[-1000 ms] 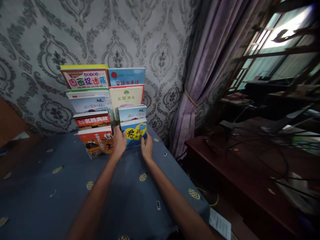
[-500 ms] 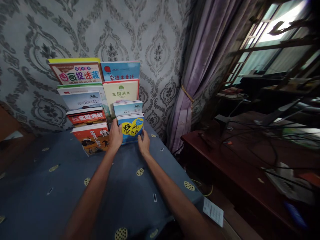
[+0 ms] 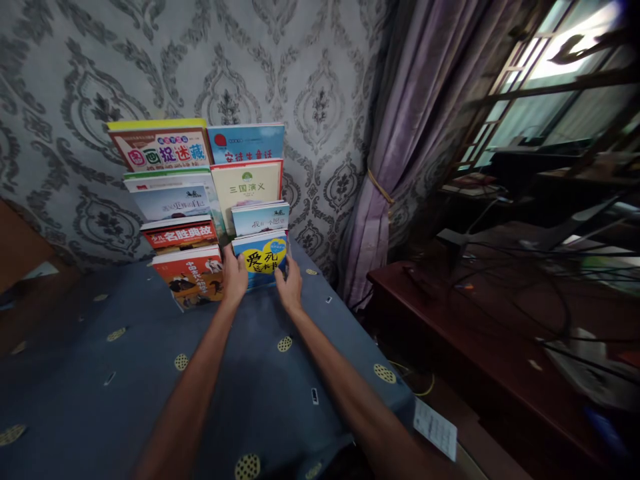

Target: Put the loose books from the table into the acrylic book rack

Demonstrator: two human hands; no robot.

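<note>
Between my two hands stands a blue book (image 3: 260, 263) with a yellow heart on its cover, at the front of the right-hand row. My left hand (image 3: 234, 275) grips its left edge, thumb on the cover. On the opposite edge, my right hand (image 3: 290, 283) holds it the same way; the fingers behind are hidden. Directly behind it rises a pale blue book (image 3: 263, 218), then a cream book with a red border (image 3: 247, 183) and a taller blue book (image 3: 247, 139). An orange book (image 3: 193, 277) stands left of my left hand.
Behind the orange book, a left row holds a red book (image 3: 185, 233), a grey-blue book (image 3: 173, 199) and a brown-framed book (image 3: 163, 148). All stand on a dark blue patterned tablecloth (image 3: 240, 380) against the wall. Right are a purple curtain (image 3: 380, 160) and a cable-strewn reddish desk (image 3: 450, 333).
The whole view has shifted slightly, so things appear a little further right. The blue book tilts slightly differently between my hands, which keep their hold on its edges.
</note>
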